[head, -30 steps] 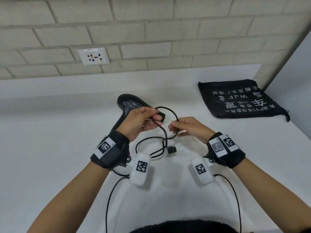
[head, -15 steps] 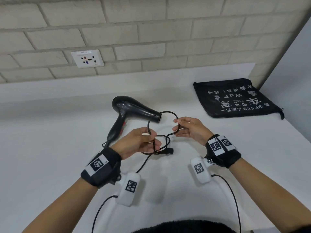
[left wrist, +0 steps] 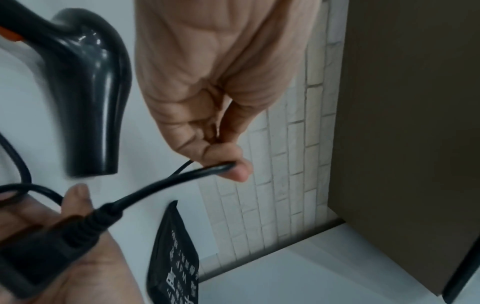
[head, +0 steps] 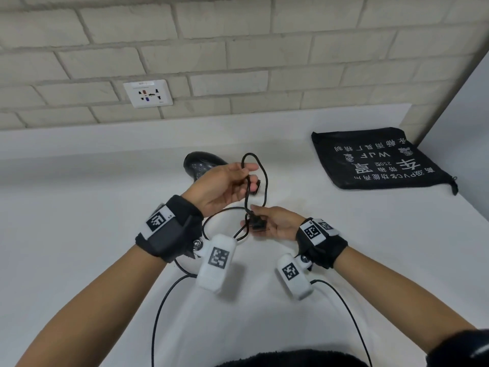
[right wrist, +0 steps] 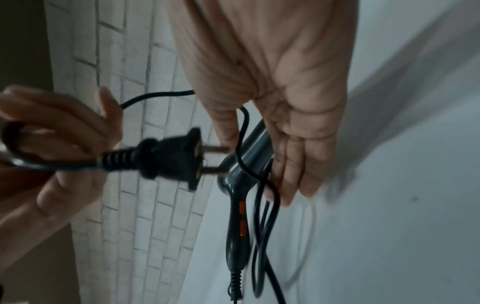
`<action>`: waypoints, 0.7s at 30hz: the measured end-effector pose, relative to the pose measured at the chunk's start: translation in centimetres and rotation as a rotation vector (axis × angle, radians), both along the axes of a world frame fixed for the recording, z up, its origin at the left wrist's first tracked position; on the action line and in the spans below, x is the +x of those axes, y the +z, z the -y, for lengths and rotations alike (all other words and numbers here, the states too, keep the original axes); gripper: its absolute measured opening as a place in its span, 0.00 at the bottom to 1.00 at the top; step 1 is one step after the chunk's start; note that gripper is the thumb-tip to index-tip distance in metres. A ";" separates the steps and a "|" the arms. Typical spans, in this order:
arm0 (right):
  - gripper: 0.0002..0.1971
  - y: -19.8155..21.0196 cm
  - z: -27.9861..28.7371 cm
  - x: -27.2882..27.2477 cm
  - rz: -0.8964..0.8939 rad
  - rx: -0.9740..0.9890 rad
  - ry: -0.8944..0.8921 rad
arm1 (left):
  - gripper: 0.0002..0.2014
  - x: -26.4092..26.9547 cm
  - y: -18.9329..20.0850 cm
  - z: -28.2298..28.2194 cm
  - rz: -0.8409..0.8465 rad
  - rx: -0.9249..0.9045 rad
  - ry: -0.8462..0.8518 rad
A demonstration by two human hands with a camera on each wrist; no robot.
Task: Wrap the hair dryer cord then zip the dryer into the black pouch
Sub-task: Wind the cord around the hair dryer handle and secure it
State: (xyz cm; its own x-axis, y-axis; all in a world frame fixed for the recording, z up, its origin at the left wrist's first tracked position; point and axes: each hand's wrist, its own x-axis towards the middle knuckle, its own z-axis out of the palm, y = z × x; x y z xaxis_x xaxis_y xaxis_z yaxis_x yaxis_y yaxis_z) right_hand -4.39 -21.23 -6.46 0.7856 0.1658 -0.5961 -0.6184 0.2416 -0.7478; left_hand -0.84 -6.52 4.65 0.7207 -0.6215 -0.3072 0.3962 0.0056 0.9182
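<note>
Both hands hold cord (head: 265,178); dryer (head: 201,165) behind.

counter (head: 79,234): white, spans near to far | brick wall (head: 238,49): pale, behind the far edge | wall socket (head: 148,93): white, on the bricks, far left | side panel (head: 465,123): plain, far right

The head view looks down and forward over both forearms at the counter (head: 79,207) and wall. Each wrist view looks close along its own palm, tilted sideways. All three share the cord (head: 266,181), dryer (left wrist: 91,92) and brick wall (right wrist: 145,185).
</note>
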 end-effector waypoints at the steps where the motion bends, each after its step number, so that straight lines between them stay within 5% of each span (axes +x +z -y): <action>1: 0.12 0.1 -0.1 0.2 0.014 0.019 -0.024 | 0.11 0.1 0.3 -0.4 0.042 0.019 -0.001; 11: 0.08 2.3 2.0 -1.2 0.288 -0.243 0.023 | 0.13 2.4 1.2 -6.6 0.493 0.258 0.098; 21: 0.06 3.4 2.1 -1.8 0.405 -0.279 -0.042 | 0.14 1.9 0.4 -4.6 0.255 -0.040 0.174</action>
State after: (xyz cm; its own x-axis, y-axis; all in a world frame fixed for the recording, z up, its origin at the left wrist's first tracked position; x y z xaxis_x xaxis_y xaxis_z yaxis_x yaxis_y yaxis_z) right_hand -6.21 -23.37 -3.07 0.9660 0.0063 -0.2586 -0.2586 0.0161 -0.9658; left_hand 1.07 -1.88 5.08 0.8679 -0.4902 -0.0806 0.1428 0.0908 0.9856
